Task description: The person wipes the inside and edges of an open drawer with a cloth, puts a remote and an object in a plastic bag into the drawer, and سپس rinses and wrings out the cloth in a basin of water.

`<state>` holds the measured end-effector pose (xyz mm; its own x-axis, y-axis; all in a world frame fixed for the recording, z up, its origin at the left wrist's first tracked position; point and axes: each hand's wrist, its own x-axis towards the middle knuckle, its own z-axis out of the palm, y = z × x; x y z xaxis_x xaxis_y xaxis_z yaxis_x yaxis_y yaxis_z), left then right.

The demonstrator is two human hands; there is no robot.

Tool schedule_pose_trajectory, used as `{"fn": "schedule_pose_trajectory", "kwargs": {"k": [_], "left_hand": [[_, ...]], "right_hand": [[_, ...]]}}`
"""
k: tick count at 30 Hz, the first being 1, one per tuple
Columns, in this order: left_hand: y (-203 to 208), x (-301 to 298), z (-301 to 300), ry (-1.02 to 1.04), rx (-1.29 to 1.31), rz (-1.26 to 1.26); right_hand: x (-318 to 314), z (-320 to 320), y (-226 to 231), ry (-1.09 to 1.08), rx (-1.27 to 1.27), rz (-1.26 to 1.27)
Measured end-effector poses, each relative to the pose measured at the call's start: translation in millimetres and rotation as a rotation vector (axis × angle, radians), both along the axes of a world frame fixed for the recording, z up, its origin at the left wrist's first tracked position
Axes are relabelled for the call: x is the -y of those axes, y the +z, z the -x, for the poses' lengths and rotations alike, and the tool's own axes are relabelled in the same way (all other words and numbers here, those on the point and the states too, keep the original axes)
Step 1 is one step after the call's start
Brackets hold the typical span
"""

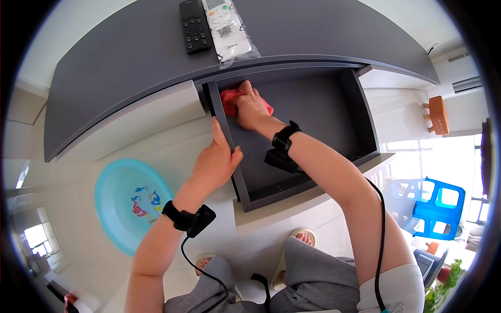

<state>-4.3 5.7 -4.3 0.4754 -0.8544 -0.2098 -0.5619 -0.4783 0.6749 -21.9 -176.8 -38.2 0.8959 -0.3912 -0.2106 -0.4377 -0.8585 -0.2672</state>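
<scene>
A dark grey drawer point(313, 120) is pulled out of a cabinet with a grey top. Inside it, at the far left corner, my right hand point(251, 108) presses a crumpled red cloth point(228, 96) against the floor and side wall. The palm and fingers cover much of the cloth. My left hand point(211, 163) grips the drawer's left side wall, its index finger stretched along the outside and the thumb over the rim. Apart from the cloth and my hand, nothing lies in the visible part of the drawer. Black straps with small boxes circle both wrists.
On the grey cabinet top point(130, 62) lie a black remote point(194, 26) and a white remote point(227, 31) in clear plastic. A light blue basin point(117, 203) stands on the floor at left. To the right are a blue plastic stool point(441, 208) and an orange-brown stool point(438, 116).
</scene>
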Motion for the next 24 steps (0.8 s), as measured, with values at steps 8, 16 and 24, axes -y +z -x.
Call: {"fn": "schedule_pose_trajectory", "kwargs": {"k": [8, 16, 24], "left_hand": [[8, 5, 4, 0.005, -0.040, -0.061], [0, 0, -1, 0.012, -0.045, -0.031], [0, 0, 1, 0.010, -0.034, -0.002]], "right_hand": [[4, 9, -9, -0.091, 0.084, -0.191], [1, 12, -7, -0.022, 0.059, -0.196], [11, 38, -5, 0.233, -0.010, -0.272]]}}
